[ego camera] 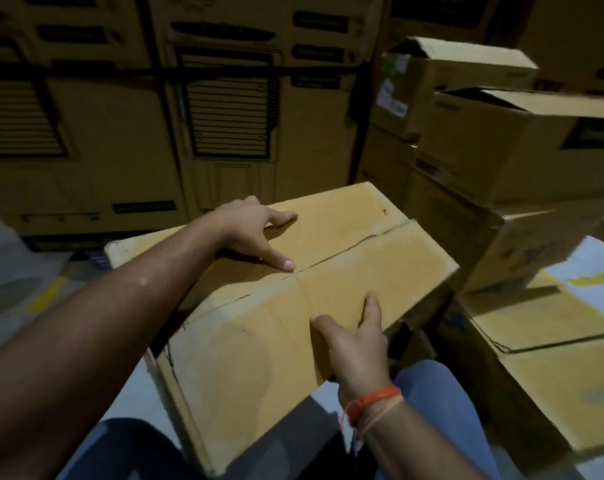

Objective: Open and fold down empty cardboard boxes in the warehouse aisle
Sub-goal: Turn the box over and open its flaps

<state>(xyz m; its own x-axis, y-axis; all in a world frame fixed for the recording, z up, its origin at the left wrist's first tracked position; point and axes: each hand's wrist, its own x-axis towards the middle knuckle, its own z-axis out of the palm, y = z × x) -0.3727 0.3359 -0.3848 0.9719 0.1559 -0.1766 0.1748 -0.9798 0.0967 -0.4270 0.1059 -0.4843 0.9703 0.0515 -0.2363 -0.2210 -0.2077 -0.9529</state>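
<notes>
A brown cardboard box (362,258) lies in front of me across my knees, its two top flaps meeting at a dark seam that runs diagonally. My left hand (255,230) rests flat on the far flap, thumb tip touching the seam near its middle, fingers spread. My right hand (356,344), with an orange thread band on the wrist, presses on the near flap by its right edge, index finger pointing up along the cardboard. Neither hand grips anything.
Tall printed cartons (127,133) form a wall behind the box. To the right, stacked boxes (494,161) have raised flaps, and a closed box (549,368) sits low at the right. Pale floor with yellow marks (47,296) shows at the left.
</notes>
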